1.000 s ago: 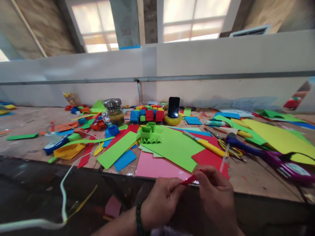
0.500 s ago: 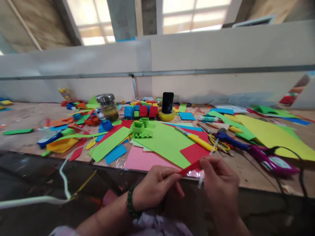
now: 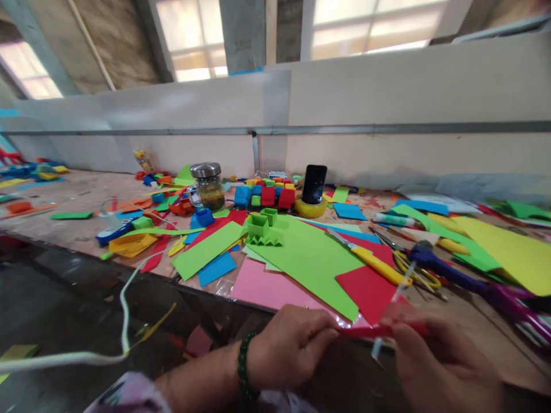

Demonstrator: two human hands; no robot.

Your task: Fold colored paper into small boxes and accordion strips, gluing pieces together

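A narrow red strip (image 3: 364, 331) stretches between my two hands, just off the table's front edge. My left hand (image 3: 297, 347), with a dark green bead bracelet at the wrist, pinches its left end between thumb and fingers. My right hand (image 3: 443, 358) is blurred, but thumb and fingers close on the strip's right part. Behind the right fingers runs a translucent stick (image 3: 377, 347) that juts past the table edge. Closest on the table are a red sheet (image 3: 365, 289), a pink sheet (image 3: 267, 287) and a large light green sheet (image 3: 301, 258).
A yellow-handled knife (image 3: 374, 265) lies beside scissors (image 3: 424, 275) and a corded purple-and-blue tool (image 3: 508, 304). Small green boxes (image 3: 258, 225), a phone (image 3: 314, 183) on yellow tape (image 3: 310, 209), and a lidded glass jar (image 3: 210, 192) stand farther back. A white cable (image 3: 125, 312) hangs at left.
The view has swung left, so the table things sit farther right. The strip is now nearly level, and my right hand is farther from my left, showing more of it.
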